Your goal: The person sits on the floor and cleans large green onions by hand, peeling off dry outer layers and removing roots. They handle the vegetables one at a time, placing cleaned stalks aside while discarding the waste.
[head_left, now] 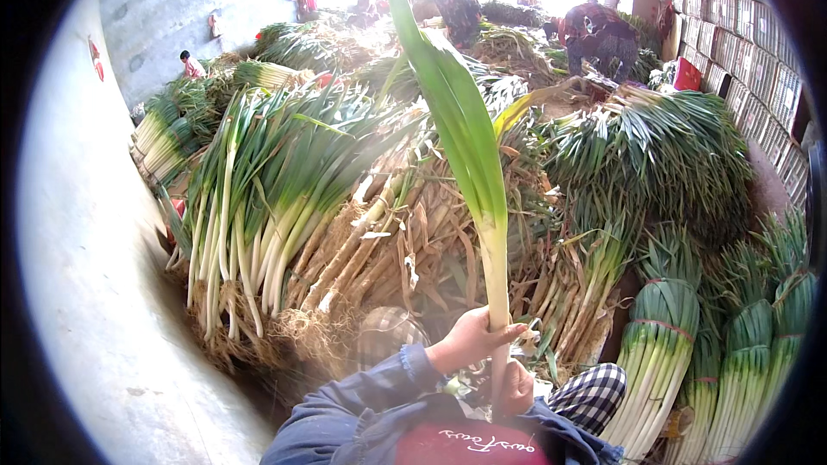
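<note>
Upright before me stands one long green onion [492, 258], with a pale stem and broad green leaves that rise past the top of the view. My left hand [468, 339] is wrapped around its white stem. Lower down, close to my body, my right hand [517, 389] is closed against the bottom of the same stem; its fingers are partly hidden. To the left lean green onions with white stems [223, 265] and hairy roots. Beside them lies a heap of untrimmed onions [362, 252] with brown, dry outer leaves.
Tied onion bundles [659, 336] stand at the right, near my checked trouser knee [591, 394]. A large onion pile [646, 148] rises behind them. Stacked crates [736, 32] line the right wall; a pale wall [97, 258] runs along the left. Bent-over people [594, 32] are farther back.
</note>
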Action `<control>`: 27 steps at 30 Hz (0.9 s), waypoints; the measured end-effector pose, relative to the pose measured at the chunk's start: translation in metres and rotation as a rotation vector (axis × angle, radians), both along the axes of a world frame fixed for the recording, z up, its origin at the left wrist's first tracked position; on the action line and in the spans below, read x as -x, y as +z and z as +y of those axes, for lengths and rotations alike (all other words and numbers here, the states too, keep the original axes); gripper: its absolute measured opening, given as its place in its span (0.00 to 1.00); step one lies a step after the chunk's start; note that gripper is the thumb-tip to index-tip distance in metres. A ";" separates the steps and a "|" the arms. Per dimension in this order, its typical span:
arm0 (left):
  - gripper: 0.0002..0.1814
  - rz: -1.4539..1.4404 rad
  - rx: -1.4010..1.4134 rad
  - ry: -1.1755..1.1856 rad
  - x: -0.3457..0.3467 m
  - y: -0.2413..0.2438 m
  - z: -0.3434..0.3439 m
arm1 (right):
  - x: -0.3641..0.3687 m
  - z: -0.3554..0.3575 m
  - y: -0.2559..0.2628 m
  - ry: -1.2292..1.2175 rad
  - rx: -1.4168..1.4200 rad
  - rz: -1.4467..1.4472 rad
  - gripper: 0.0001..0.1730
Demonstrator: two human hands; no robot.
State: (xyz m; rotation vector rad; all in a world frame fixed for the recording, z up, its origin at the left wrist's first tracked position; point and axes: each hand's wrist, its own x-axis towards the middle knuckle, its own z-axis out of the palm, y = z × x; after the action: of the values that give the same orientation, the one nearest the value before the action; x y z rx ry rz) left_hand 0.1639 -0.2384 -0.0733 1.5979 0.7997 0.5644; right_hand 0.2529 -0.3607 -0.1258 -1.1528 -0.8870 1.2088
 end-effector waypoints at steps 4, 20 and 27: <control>0.12 0.012 0.086 -0.038 0.000 -0.002 -0.002 | -0.008 0.001 -0.008 0.113 0.038 0.241 0.28; 0.07 -0.380 0.371 0.193 -0.027 -0.012 -0.027 | -0.051 -0.015 -0.042 -0.329 0.306 0.585 0.17; 0.13 -0.632 0.326 0.341 -0.005 0.043 0.046 | -0.025 -0.027 -0.052 0.225 0.044 -0.210 0.10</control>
State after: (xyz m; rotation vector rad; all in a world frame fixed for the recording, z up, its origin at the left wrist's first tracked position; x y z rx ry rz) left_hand 0.1687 -0.1926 -0.0305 0.9027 0.6355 1.0588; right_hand 0.2777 -0.3873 -0.1777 -1.2564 -1.1794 1.3093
